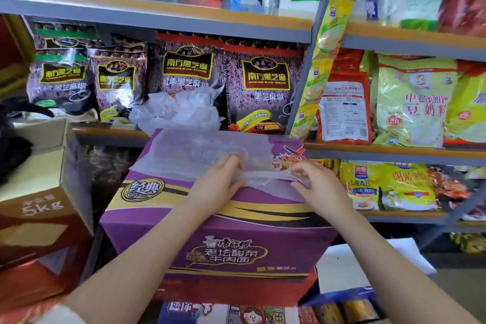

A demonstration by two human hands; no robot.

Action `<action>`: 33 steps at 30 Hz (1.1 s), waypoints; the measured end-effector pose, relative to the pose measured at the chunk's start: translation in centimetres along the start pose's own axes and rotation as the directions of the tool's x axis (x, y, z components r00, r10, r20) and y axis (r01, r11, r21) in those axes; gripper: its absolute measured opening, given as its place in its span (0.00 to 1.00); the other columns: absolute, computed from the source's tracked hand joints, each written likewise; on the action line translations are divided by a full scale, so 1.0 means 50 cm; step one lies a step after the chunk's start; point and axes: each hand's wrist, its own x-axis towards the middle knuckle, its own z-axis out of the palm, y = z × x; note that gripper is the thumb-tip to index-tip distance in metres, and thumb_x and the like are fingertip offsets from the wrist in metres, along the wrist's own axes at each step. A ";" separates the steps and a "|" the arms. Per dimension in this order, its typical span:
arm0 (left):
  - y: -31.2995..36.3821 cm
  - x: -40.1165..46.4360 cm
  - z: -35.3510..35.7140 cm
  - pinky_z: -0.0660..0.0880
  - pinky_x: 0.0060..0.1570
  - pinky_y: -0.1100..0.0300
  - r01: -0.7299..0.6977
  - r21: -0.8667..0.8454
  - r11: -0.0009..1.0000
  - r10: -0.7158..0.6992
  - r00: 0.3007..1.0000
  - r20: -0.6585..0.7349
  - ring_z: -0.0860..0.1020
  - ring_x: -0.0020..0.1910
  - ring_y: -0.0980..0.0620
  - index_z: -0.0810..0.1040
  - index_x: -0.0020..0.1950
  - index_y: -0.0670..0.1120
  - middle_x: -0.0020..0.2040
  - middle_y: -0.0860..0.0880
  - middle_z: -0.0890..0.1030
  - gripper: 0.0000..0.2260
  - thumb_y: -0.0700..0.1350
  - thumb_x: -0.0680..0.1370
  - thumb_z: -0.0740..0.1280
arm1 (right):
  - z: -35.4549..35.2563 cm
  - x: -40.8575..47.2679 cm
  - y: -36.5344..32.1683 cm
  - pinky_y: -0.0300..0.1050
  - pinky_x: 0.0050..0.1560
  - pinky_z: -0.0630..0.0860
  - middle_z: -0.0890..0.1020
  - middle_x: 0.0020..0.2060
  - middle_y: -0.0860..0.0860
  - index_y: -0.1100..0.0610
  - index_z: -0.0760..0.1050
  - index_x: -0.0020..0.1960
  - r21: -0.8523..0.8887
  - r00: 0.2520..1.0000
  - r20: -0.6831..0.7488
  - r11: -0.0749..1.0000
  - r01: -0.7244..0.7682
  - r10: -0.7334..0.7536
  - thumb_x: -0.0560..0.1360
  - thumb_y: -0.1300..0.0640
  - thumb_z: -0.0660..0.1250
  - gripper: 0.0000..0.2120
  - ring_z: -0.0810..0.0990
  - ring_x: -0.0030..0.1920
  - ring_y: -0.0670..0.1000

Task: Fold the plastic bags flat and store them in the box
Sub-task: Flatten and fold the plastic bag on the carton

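- Clear plastic: a bag [207,154] lies spread on top of the purple box [223,234], its near edge bunched into a folded strip between the two hands.
- The left hand [221,179] rests on the box top with its fingers curled over the strip's left end, gripping it.
- The right hand [315,181] pinches the strip's right end between thumb and fingertips, close to the box's right edge.
- More crumpled clear bags [178,110] sit in a heap on the shelf [110,133] just behind the box, in front of dark sesame packets [265,87].
- A brown carton [44,208] marked 5kg stands open to the left of the purple box.
- Yellow packets [410,102] fill the shelves on the right.
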 end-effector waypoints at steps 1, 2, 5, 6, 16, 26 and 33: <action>-0.005 0.001 0.005 0.75 0.46 0.45 -0.027 0.027 0.999 0.027 1.000 0.005 0.77 0.51 0.39 0.65 0.50 0.52 0.57 0.44 0.75 0.08 0.42 0.76 0.61 | -0.002 -0.006 0.014 0.45 0.47 0.72 0.78 0.54 0.50 0.54 0.75 0.56 -0.017 1.000 -0.004 1.000 -0.018 0.018 0.73 0.58 0.68 0.11 0.76 0.54 0.52; -0.014 0.002 0.009 0.76 0.41 0.45 -0.080 0.078 0.994 0.080 0.997 0.001 0.78 0.46 0.38 0.62 0.46 0.52 0.53 0.43 0.77 0.07 0.41 0.75 0.58 | -0.001 -0.012 0.030 0.44 0.48 0.70 0.77 0.55 0.51 0.55 0.75 0.56 -0.028 0.999 -0.009 0.999 -0.038 0.038 0.74 0.59 0.67 0.11 0.75 0.55 0.53; -0.030 0.004 0.007 0.78 0.31 0.50 -0.238 0.200 0.951 0.235 0.971 0.035 0.80 0.38 0.40 0.67 0.47 0.52 0.50 0.45 0.81 0.09 0.39 0.71 0.56 | 0.011 -0.035 0.063 0.41 0.45 0.69 0.76 0.53 0.53 0.58 0.74 0.55 0.037 0.989 -0.043 0.989 -0.142 0.144 0.76 0.58 0.64 0.09 0.74 0.49 0.51; -0.029 0.005 0.004 0.79 0.32 0.52 -0.266 0.215 0.939 0.262 0.964 0.050 0.81 0.39 0.42 0.72 0.49 0.51 0.51 0.46 0.81 0.10 0.41 0.72 0.56 | 0.016 -0.042 0.068 0.39 0.39 0.67 0.76 0.49 0.53 0.59 0.73 0.53 0.075 0.979 -0.060 0.979 -0.189 0.193 0.76 0.57 0.63 0.07 0.74 0.45 0.50; -0.021 0.029 0.012 0.77 0.28 0.56 -0.297 0.355 0.886 0.295 0.953 0.062 0.81 0.36 0.44 0.79 0.43 0.42 0.42 0.45 0.80 0.17 0.51 0.73 0.55 | -0.035 -0.012 0.049 0.36 0.22 0.64 0.74 0.26 0.52 0.55 0.68 0.45 0.618 0.901 0.123 0.677 -0.398 0.417 0.77 0.63 0.59 0.04 0.69 0.22 0.47; -0.016 -0.009 -0.015 0.77 0.33 0.59 -0.379 0.405 0.832 0.458 0.881 -0.118 0.81 0.36 0.47 0.69 0.47 0.46 0.44 0.45 0.82 0.07 0.47 0.80 0.54 | -0.068 -0.002 0.087 0.37 0.29 0.68 0.79 0.33 0.53 0.55 0.68 0.44 0.361 0.963 0.035 0.895 -0.261 0.267 0.77 0.64 0.59 0.06 0.78 0.30 0.48; 0.013 -0.047 -0.003 0.76 0.33 0.62 -0.338 0.376 0.863 0.367 0.930 -0.007 0.82 0.38 0.50 0.69 0.57 0.47 0.44 0.49 0.83 0.19 0.57 0.72 0.59 | -0.061 -0.059 0.071 0.51 0.70 0.59 0.63 0.71 0.54 0.53 0.69 0.62 -0.073 0.952 0.274 0.990 -0.122 0.137 0.74 0.57 0.62 0.17 0.59 0.72 0.56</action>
